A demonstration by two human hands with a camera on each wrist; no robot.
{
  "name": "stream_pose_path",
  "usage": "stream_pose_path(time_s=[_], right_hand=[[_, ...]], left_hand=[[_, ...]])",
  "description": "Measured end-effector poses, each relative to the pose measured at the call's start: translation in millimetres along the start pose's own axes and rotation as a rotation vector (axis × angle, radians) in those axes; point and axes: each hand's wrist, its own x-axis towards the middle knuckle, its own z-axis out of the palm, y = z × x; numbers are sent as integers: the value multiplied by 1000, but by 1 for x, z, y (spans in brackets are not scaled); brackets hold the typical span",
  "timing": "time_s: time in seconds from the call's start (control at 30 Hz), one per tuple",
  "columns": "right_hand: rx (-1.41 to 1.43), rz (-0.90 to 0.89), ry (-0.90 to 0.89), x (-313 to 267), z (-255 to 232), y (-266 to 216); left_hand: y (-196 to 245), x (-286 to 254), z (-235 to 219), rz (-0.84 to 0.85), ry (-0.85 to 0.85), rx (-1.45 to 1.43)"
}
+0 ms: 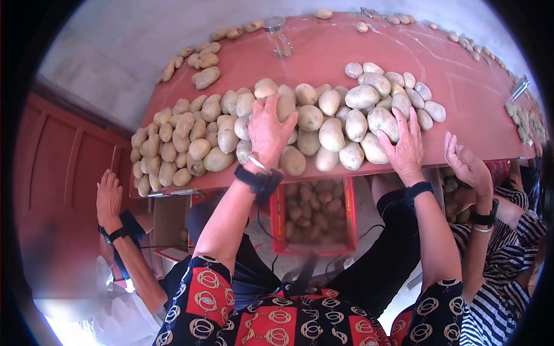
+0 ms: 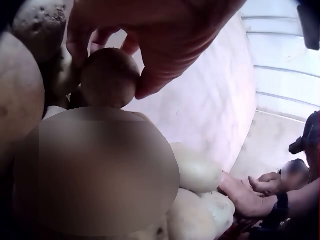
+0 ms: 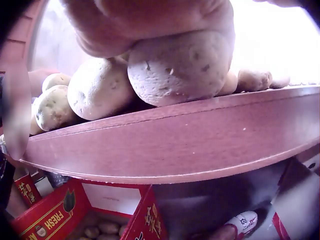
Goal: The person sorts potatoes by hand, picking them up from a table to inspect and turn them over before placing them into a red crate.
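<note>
Pale potatoes (image 1: 199, 149) lie in a long heap along the front of the red table. My left hand (image 1: 268, 131) pinches a potato (image 1: 284, 108) in the heap's middle; in the left wrist view, the left hand (image 2: 165, 37) has thumb and fingers around a round potato (image 2: 110, 77). Toward the heap's right part, my right hand (image 1: 408, 151) rests with spread fingers against a large potato (image 1: 382, 122). Seen from the right wrist, the right hand (image 3: 155, 22) lies over a big potato (image 3: 175, 70) near the table edge; its fingertips are hidden there.
Under the table (image 1: 473, 132) stands a red-edged box (image 1: 277, 216) of potatoes. A glass jar (image 1: 280, 39) stands toward the back, with scattered potatoes (image 1: 206, 77) to its left. Other people's hands (image 1: 108, 199) are at the left and right; a striped sleeve (image 1: 490, 245) is at right.
</note>
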Motion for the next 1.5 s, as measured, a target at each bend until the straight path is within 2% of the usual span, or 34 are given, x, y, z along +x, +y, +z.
stream_pose_path(time_s=[0.1,0.17,0.23,0.27,0.3,0.4,0.47,0.5,0.57,0.6,0.83,0.9,0.93,1.0,1.07,1.1,1.13,1.17,1.2,1.23,1.27,1.3,1.33,1.37,1.43,1.5], right_hand=[[-1,-17,23,1,2,4],[46,-111,92,0,10,13],[37,-79,64,0,12,19],[4,-50,69,0,15,20],[-26,-29,76,1,18,21],[-50,-32,77,5,22,25],[-63,-38,84,5,21,22],[-55,-35,82,5,20,19],[-55,-31,77,5,16,16],[-82,-39,80,4,14,14],[-124,-40,56,3,9,10],[-122,-44,53,2,9,10],[-120,-50,58,3,11,10],[-120,-58,65,5,11,13],[-101,-62,77,6,12,13],[-101,-66,80,7,13,13],[-109,-79,90,6,14,14],[-124,-92,98,5,13,16],[-119,-83,94,5,13,16],[-122,-90,96,6,11,15],[-119,-88,87,5,10,14],[-113,-88,76,4,9,13],[-69,-110,69,3,6,12],[-26,-146,54,5,5,13],[23,-111,26,6,3,9],[-12,-123,8,5,1,8]], left_hand=[[3,1,0,86,62,33],[2,-6,4,139,66,48],[-18,-4,11,195,59,8],[-11,-6,1,118,-50,-33],[-10,-8,-3,211,-44,-16],[-6,-11,-6,145,-123,30],[-14,-9,-2,528,125,486],[-18,-9,-2,521,116,488],[-22,-4,1,288,-160,158],[-27,-2,2,357,-148,210],[-24,-9,2,342,-123,303],[-16,-14,-4,434,-66,51],[-14,-16,-8,432,-61,52],[-11,-25,-16,558,156,-115],[1,-65,-26,310,-25,-255],[2,-79,-22,400,-85,-240],[4,-94,-17,329,-329,-329],[1,-104,-2,325,-471,-419],[-8,-118,18,206,-691,-434],[-28,-133,43,158,-871,-487],[-52,-146,68,210,-936,-429],[-65,-153,84,173,-993,-319],[-73,-161,98,23,-1027,-214],[-92,-178,127,15,-995,-210],[-138,-207,187,295,-603,234],[-142,-205,203,96,-725,143]])
